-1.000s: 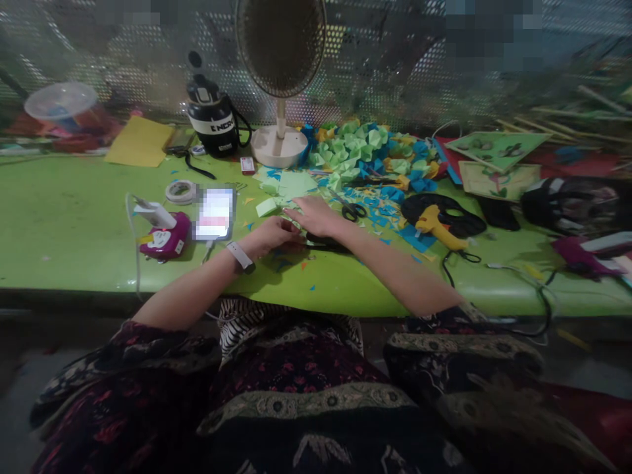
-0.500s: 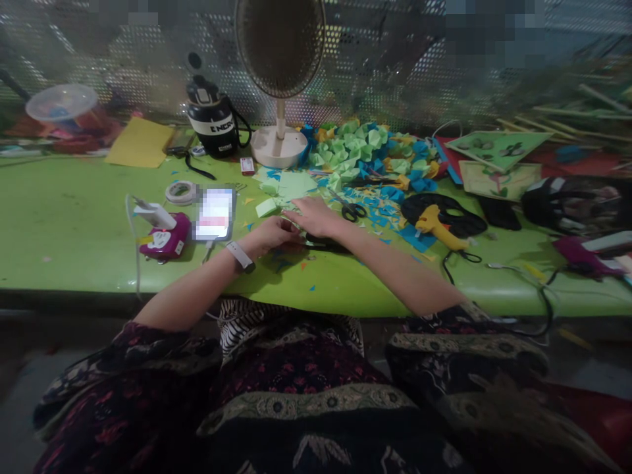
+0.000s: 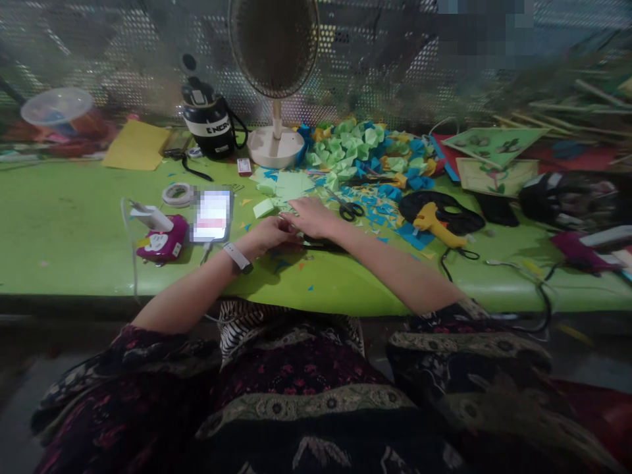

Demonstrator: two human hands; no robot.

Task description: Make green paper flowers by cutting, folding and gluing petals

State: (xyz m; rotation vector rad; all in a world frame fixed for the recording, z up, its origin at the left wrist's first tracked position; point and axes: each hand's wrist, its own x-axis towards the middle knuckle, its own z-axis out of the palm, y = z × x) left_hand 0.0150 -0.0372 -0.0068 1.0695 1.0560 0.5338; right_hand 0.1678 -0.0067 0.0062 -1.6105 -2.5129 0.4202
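Note:
My left hand (image 3: 271, 235), with a white watch band on the wrist, is closed in a pinch above the green table (image 3: 64, 230). What its fingers grip is hidden. My right hand (image 3: 312, 217) meets it from the right, fingers bent and pressed together at the left fingertips; whatever lies between them cannot be made out. Beneath the right hand and wrist lies a dark flat object (image 3: 323, 245), mostly covered. Just beyond the hands are a small stack of pale green paper (image 3: 263, 209), larger green sheets (image 3: 295, 183) and black-handled scissors (image 3: 351, 210).
Behind lies a heap of folded green, blue and yellow paper pieces (image 3: 353, 151) with scraps around. A fan (image 3: 274, 146) and a black jug (image 3: 211, 131) stand at the back. A phone (image 3: 212, 216), tape roll (image 3: 178, 194) and purple adapter (image 3: 162, 245) sit left; a yellow glue gun (image 3: 437, 227) right.
The view has shifted slightly. Both hands stay together in nearly the same place, with only small finger movement.

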